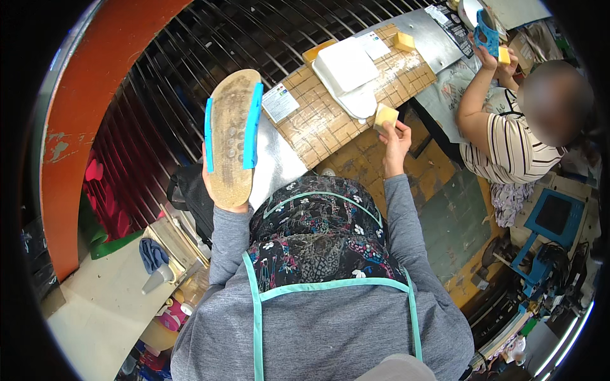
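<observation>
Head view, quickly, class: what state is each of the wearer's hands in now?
Left hand: holding the sole, fingers hidden behind it.
Right hand: closed, pinching a yellow sponge.

Footbed [230, 136] in left hand [239, 207], sponge [386, 117] in right hand [396, 143], tub [346, 66] far on bench [305, 136], perhaps a jar [194, 289] near left

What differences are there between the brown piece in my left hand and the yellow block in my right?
The brown piece is long and sole-shaped; the yellow block is small and chunky. Blue strips line the piece's sides; none show on the block. Both are held, in your left hand and right hand respectively.
</observation>
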A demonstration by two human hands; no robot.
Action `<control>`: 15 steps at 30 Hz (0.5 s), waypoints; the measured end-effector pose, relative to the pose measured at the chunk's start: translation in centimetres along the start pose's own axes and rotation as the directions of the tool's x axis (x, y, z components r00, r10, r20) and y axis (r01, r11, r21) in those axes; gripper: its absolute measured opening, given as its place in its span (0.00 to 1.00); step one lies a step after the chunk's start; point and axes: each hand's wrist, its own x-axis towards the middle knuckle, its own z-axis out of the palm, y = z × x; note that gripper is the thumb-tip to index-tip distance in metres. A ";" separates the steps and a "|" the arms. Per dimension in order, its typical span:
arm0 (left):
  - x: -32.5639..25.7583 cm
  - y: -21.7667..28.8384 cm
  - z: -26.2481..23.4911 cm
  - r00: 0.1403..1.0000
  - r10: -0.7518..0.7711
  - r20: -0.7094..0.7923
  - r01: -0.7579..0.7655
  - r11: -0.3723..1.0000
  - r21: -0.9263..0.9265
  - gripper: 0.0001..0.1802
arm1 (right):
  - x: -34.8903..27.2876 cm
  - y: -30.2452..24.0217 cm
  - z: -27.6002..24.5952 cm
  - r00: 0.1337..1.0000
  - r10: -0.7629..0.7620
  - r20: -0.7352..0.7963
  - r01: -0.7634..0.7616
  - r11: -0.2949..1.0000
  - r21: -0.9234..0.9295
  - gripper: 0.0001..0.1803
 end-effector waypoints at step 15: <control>0.3 -0.9 -0.2 0.989 -0.128 0.077 0.124 0.991 0.054 0.29 | -4.5 -4.7 1.0 0.598 0.461 0.655 -0.776 0.538 0.329 0.27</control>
